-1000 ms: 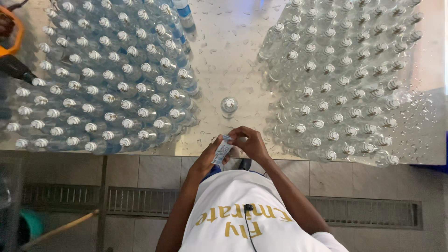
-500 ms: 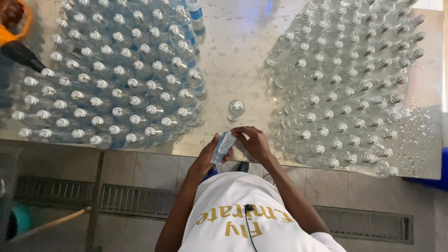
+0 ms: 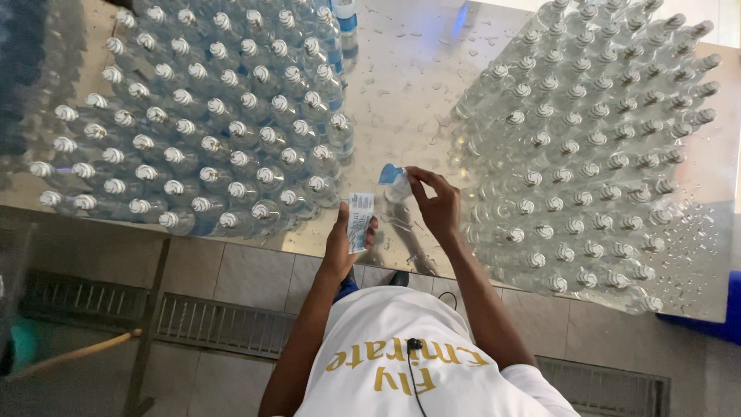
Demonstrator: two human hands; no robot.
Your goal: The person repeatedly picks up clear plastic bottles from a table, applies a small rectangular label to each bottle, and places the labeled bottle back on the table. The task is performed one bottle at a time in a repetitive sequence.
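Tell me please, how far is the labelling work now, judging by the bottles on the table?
Done: the left group of bottles shows blue labels. In hand: the left hand holds a label strip, while the right hand touches a single bottle with a blue label half on. Left: the right group of bottles looks clear and unlabelled.

The two hands, earlier joined at the table edge around one small item, are now apart. The right hand (image 3: 438,207) has moved toward 12 o'clock and grips the lone clear bottle (image 3: 397,185), a blue piece now at its top. The left hand (image 3: 345,238) stays back, holding a white label (image 3: 360,222) alone.
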